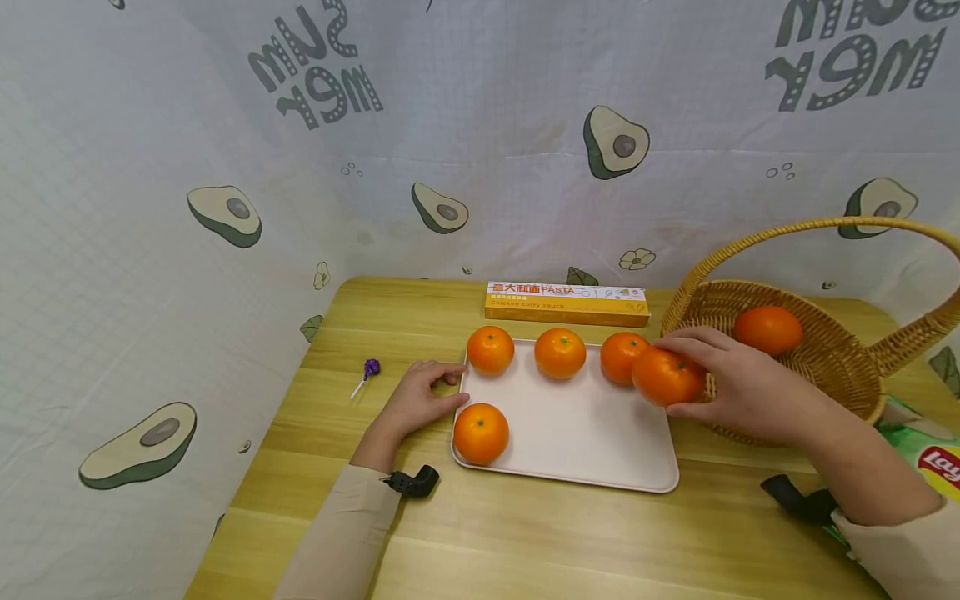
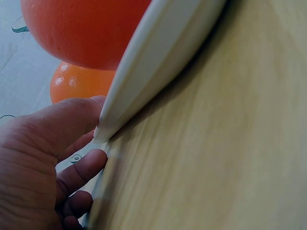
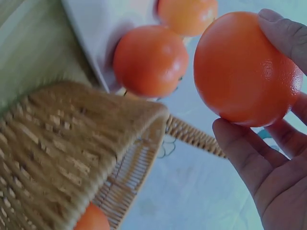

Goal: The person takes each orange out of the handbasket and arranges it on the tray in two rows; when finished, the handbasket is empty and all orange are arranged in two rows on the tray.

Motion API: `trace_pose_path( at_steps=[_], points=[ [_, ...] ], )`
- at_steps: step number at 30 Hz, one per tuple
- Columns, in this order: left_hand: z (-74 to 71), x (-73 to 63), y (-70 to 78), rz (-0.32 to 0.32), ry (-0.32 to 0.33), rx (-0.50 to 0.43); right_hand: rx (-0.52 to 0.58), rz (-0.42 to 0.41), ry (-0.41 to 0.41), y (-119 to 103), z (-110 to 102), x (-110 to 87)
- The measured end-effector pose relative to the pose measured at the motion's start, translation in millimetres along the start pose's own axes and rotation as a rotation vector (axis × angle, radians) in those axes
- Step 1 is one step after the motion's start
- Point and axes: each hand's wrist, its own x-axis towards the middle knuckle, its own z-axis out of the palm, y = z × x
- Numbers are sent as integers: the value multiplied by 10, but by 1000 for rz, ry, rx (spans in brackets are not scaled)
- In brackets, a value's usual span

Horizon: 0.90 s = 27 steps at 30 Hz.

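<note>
My right hand (image 1: 738, 379) grips an orange (image 1: 667, 377) between thumb and fingers, above the right edge of a white tray (image 1: 577, 433). In the right wrist view the held orange (image 3: 247, 69) hangs apart from the wicker basket. On the tray sit an orange (image 1: 491, 350) at the back left, another orange (image 1: 560, 353) at the back middle, an orange (image 1: 622, 357) at the back right and an orange (image 1: 482, 433) at the front left. My left hand (image 1: 416, 400) holds the tray's left rim, its thumb (image 2: 72, 120) at the edge in the left wrist view.
A wicker basket (image 1: 840, 375) with a tall handle stands on the right with an orange (image 1: 768, 330) inside. A yellow pasta box (image 1: 566, 305) lies behind the tray. A purple lollipop (image 1: 371, 367) lies at the left. A green chip bag (image 1: 918, 446) is at the right edge.
</note>
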Motion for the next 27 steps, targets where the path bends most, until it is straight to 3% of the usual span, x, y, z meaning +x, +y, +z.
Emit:
trace_pose_path(
  at_steps=[27],
  points=[
    [-4,-4,12,-8,-7,-12,128,-84,5,-451,428,31]
  ],
)
